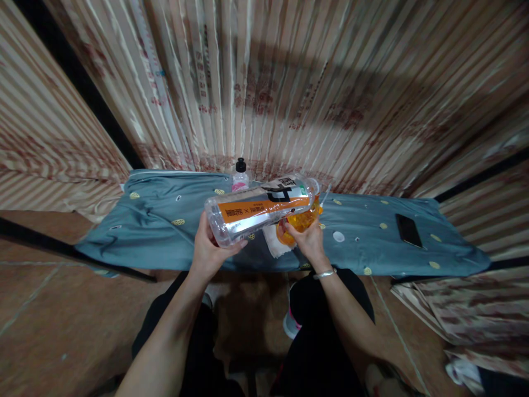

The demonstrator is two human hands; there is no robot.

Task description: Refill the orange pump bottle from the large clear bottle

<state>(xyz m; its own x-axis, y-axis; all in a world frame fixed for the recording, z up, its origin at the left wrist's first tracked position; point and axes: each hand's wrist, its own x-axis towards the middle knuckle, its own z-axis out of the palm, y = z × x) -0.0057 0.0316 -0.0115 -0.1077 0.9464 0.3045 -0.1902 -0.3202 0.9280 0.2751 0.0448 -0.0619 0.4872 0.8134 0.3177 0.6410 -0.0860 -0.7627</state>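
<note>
My left hand [210, 248] is wrapped round the base of a large clear plastic bottle [264, 207] with an orange and silver label. The bottle lies tilted over the table, its uncapped-looking mouth pointing right and slightly up. My right hand [308, 240] grips a see-through orange container [303, 220], partly hidden behind the bottle and my fingers. It sits close under the bottle's neck; whether the two touch, I cannot tell. A thin white piece [325, 194] sticks up beside it. Under the hands lies a white tissue or cloth [276, 242].
A small clear bottle with a black cap [240, 166] stands behind the large bottle. On the blue-green tablecloth [157, 220] are a white disc [338, 236] and a dark phone [409, 230]. Pleated curtains [289, 82] hang behind; dark poles [91, 94] frame the sides.
</note>
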